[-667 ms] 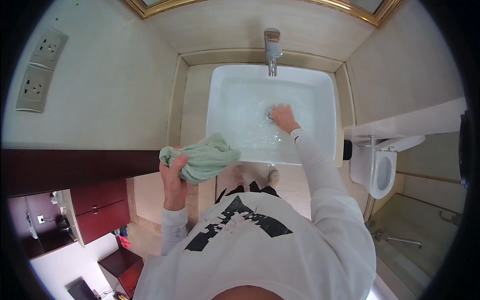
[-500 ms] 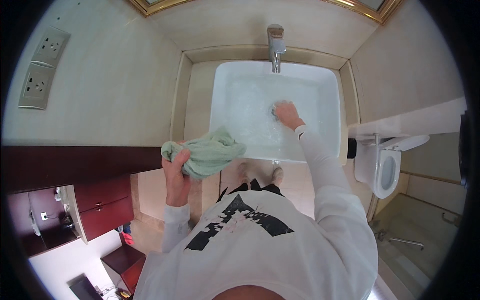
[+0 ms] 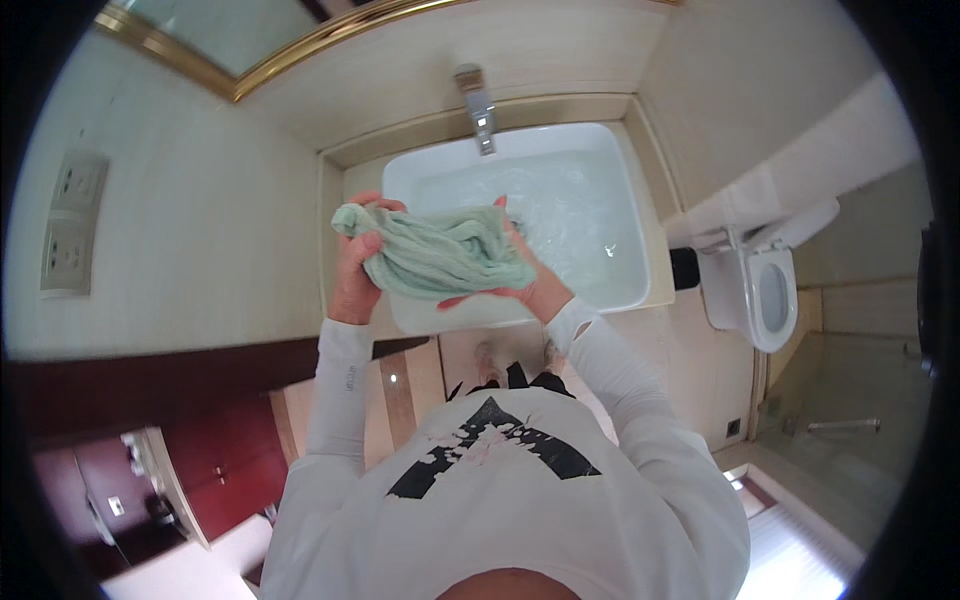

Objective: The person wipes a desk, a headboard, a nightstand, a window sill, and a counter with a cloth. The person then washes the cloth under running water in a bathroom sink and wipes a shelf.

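Observation:
A light green towel (image 3: 445,252) stretches between my hands, bunched in loose folds above the near left part of the white basin (image 3: 640,250). My left hand (image 3: 357,275) is closed around its left end, with the thumb pressed on top. At the other end my right hand (image 3: 540,282) supports the towel, its thumb showing at the upper edge and its fingers reaching underneath. The basin holds clear, rippling water. Part of the basin's left side is hidden behind the towel and my hands.
A chrome faucet (image 3: 476,108) stands at the basin's far edge, beneath a gold-framed mirror (image 3: 240,85). A white toilet (image 3: 770,300) is to the right, with a small black object (image 3: 684,268) between it and the basin. Wall sockets (image 3: 72,225) are at the left.
My right hand has left the drain area in the basin and taken hold of the towel. My left hand has moved the towel forward over the basin. The view has turned.

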The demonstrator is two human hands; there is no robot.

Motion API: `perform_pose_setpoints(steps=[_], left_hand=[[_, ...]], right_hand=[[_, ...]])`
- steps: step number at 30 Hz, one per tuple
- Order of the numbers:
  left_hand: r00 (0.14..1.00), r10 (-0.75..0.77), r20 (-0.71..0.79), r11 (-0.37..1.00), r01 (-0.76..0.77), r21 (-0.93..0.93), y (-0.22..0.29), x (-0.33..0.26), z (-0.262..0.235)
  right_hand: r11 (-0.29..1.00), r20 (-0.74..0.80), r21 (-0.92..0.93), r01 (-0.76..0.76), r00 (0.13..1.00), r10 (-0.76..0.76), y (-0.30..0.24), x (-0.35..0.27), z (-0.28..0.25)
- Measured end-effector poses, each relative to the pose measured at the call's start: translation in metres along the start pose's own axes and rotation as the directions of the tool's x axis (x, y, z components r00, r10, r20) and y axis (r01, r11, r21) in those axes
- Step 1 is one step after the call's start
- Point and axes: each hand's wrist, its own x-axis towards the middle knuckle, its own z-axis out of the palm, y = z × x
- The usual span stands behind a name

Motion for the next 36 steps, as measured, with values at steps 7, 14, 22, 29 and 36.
perform_pose_setpoints(steps=[7,14,22,29,36], left_hand=[[0.942,-0.263,0.21,0.965,0.258,0.052,-0.035,0.05,0.039],[0.936,-0.341,-0.088,0.685,0.312,0.658,-0.055,0.069,0.089],[0.945,-0.046,-0.323,0.542,0.295,0.787,-0.116,0.093,0.095],[0.86,-0.245,-0.448,0.666,0.485,0.567,-0.174,0.106,0.044],[0.759,-0.608,0.232,0.794,0.581,0.178,-0.104,0.103,0.056]], right_hand=[[0.919,-0.209,-0.394,0.004,0.973,-0.094,-0.005,-0.026,0.035],[0.599,-0.278,-0.792,0.117,0.804,-0.525,0.013,-0.023,0.01],[0.108,-0.297,-0.941,-0.319,0.634,-0.714,-0.002,-0.031,-0.019],[-0.516,0.015,-0.683,-0.517,0.696,-0.718,0.007,-0.036,-0.044],[0.881,-0.284,-0.468,0.066,0.933,-0.22,-0.056,-0.088,0.018]])
